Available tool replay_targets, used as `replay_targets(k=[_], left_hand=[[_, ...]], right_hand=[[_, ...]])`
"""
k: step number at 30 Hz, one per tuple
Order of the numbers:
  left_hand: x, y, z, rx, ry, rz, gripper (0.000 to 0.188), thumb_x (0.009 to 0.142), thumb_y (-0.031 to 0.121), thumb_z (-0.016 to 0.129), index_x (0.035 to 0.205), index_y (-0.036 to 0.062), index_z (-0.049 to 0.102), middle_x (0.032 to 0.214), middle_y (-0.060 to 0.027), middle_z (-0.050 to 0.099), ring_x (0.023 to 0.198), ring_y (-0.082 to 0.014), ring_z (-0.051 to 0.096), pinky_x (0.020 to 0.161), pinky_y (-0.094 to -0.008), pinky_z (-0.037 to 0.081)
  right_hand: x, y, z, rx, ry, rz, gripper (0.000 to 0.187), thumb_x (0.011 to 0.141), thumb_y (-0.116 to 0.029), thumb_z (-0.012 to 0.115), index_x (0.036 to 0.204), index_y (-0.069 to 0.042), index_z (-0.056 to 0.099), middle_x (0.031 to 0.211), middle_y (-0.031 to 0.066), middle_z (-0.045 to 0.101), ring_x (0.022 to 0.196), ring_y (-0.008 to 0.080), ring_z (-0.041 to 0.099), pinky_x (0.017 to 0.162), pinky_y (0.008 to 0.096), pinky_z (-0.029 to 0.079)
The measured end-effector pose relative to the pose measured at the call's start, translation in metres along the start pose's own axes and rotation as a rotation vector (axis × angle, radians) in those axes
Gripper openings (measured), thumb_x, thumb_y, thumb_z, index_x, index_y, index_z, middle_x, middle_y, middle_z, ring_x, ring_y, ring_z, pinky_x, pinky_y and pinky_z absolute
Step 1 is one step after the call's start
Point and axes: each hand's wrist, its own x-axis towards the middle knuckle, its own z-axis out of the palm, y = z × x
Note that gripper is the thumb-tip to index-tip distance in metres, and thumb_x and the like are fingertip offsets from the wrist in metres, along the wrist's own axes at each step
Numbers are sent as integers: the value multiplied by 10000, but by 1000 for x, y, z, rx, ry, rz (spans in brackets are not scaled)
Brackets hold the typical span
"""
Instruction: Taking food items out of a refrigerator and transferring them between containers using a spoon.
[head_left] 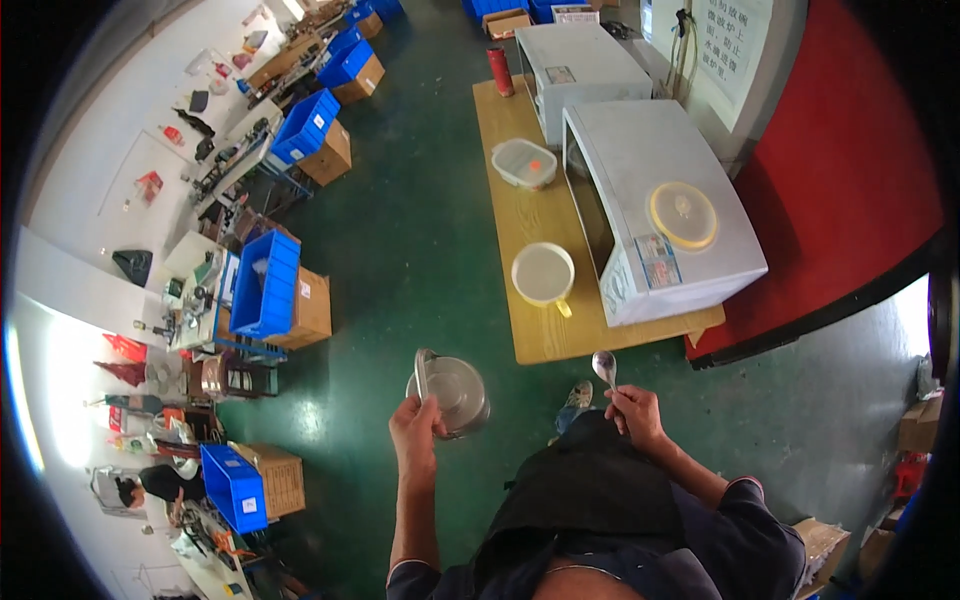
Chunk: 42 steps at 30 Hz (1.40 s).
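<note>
My left hand (415,425) grips the handle of a round metal pot (460,398), held out over the green floor. The pot's inside looks grey, and what is in it I cannot make out. Between the fingers of my right hand (634,412) is a metal spoon (604,366), its bowl pointing up and away from me. Beyond the spoon, a pale bowl with a yellow rim and handle (543,273) stands on the wooden table (535,340). Farther back on the table lies a lidded clear food box (524,164).
Two microwave ovens (655,140) stand on the table, the nearer one topped by a yellow-rimmed lid (684,215). A red flask (499,72) is at the far end. To the left, blue bins (268,285) on cartons line the workbenches, where a person (165,485) sits. A red panel (840,200) rises at right.
</note>
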Motion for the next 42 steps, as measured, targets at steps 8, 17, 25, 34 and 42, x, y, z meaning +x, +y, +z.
replay_targets(k=[8,17,25,34,42], left_hand=[[130,66,15,61,-25,78,177,933,141,676,826,7,631,638,3,549,515,-81,482,477,-248,344],[264,149,81,39,-376,167,186,928,162,704,844,7,642,601,6,530,480,-79,469,459,-249,349],[364,175,170,172,-750,239,257,903,167,697,714,27,592,586,-2,539,463,-83,480,446,-259,343],[401,164,242,289,-942,353,288,910,269,667,753,29,652,592,-10,571,446,-100,514,441,-297,388],[418,151,276,211,-1101,252,287,887,228,680,698,20,619,571,-10,549,419,-92,487,414,-299,377]], right_hand=[[85,-47,68,-12,-3,-25,244,996,-130,553,1063,86,646,726,93,663,464,66,486,411,214,376],[108,-69,119,-106,257,-105,270,978,-198,586,980,45,704,699,65,674,531,85,534,496,263,419],[99,-22,208,175,741,-194,262,991,-159,578,1087,72,656,711,71,668,458,72,483,421,216,365],[84,-11,260,305,920,-176,239,984,-150,589,1081,54,664,677,75,651,414,76,453,378,231,338],[136,-52,262,251,977,-150,217,978,-132,600,1089,43,665,645,45,613,402,51,397,370,220,289]])
